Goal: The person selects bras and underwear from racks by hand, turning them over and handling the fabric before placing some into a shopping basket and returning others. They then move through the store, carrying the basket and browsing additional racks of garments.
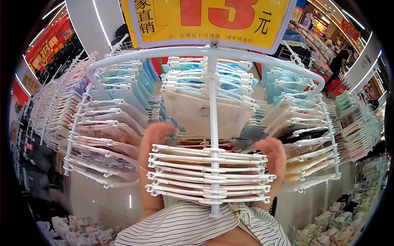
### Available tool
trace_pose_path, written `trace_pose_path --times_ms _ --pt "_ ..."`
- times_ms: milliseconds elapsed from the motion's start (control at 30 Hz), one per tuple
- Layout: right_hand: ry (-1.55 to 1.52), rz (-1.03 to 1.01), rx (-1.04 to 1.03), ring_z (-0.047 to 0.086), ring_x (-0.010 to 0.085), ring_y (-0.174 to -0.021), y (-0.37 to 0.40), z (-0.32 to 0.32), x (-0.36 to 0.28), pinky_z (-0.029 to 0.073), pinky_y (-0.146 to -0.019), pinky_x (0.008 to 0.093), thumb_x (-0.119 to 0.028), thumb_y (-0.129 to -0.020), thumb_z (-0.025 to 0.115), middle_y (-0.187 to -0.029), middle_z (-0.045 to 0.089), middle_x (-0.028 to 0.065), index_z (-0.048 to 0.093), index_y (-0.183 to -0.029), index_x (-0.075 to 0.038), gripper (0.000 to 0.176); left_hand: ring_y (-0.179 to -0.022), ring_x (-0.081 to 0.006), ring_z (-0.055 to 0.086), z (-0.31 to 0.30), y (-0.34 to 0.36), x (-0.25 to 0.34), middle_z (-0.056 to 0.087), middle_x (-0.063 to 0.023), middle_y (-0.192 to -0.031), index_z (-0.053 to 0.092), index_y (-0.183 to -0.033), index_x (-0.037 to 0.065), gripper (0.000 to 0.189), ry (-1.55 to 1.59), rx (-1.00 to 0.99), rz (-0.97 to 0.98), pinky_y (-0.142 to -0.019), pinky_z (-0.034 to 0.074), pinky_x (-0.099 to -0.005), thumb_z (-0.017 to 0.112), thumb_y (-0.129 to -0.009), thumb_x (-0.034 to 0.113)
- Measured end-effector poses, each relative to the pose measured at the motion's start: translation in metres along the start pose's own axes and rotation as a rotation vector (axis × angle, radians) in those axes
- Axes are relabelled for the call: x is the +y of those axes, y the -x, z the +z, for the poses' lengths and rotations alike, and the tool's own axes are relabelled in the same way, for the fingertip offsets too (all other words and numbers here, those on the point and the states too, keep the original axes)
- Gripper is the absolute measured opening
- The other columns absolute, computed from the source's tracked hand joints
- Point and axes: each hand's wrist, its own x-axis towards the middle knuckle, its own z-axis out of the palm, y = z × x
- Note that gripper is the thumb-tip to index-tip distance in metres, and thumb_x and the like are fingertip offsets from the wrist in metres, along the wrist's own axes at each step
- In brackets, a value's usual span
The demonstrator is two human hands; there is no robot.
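Note:
On the middle rail of a white display rack (152, 52) hangs a front row of white clip hangers (207, 178), close to my body. Behind it, past a gap, a pale beige garment (205, 112) faces me with a small mark on its front. My left hand (158, 133) is raised at the left of this gap, slightly blurred, fingers reaching inward and holding nothing I can see. Across from it, my right hand (273, 153) is up beside the right ends of the front hangers, its fingers loosely bent and apart with nothing visible in them.
A yellow price sign (213, 20) tops the rack. Side rails carry pink garments (111, 131) at left and beige garments (303, 160) at right. Light blue garments (230, 78) hang at the back. A person in dark clothes (338, 65) stands far right.

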Motion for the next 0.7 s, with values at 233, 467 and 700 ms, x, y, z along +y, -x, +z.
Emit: trace_pose_path --times_ms 233,467,700 --pt "0.045 0.187 0.08 0.058 0.0198 -0.098 0.01 0.02 0.004 0.046 -0.085 0.0305 -0.022 -0.087 0.056 -0.108 0.059 0.0152 0.05 -0.114 0.006 0.04 -0.096 -0.0306 0.058 -0.006 -0.001 0.003 0.059 -0.0224 -0.101 0.043 -0.119 -0.004 0.091 0.06 -0.63 0.302 -0.099 0.032 -0.0455 0.055 -0.07 0.072" --pt "0.152 0.226 0.107 0.056 0.0147 -0.095 0.004 0.017 0.007 0.044 -0.085 0.0278 -0.032 -0.075 0.073 -0.105 0.059 0.0085 0.053 -0.114 0.003 0.056 -0.094 -0.0307 0.058 -0.007 -0.009 -0.006 0.062 -0.0226 -0.098 0.051 -0.11 -0.006 0.094 0.242 -0.668 0.305 -0.093 0.034 -0.0443 0.061 -0.061 0.074" --pt "0.42 0.265 -0.039 0.055 0.0118 -0.09 -0.014 -0.002 0.008 0.043 -0.077 0.0245 -0.028 -0.073 0.074 -0.101 0.06 0.0069 0.057 -0.109 0.001 0.049 -0.08 -0.0262 0.059 0.017 -0.003 0.008 0.064 -0.0192 -0.084 0.055 -0.098 -0.004 0.084 0.199 -0.316 0.228 -0.083 0.042 -0.0396 0.054 -0.068 0.075"
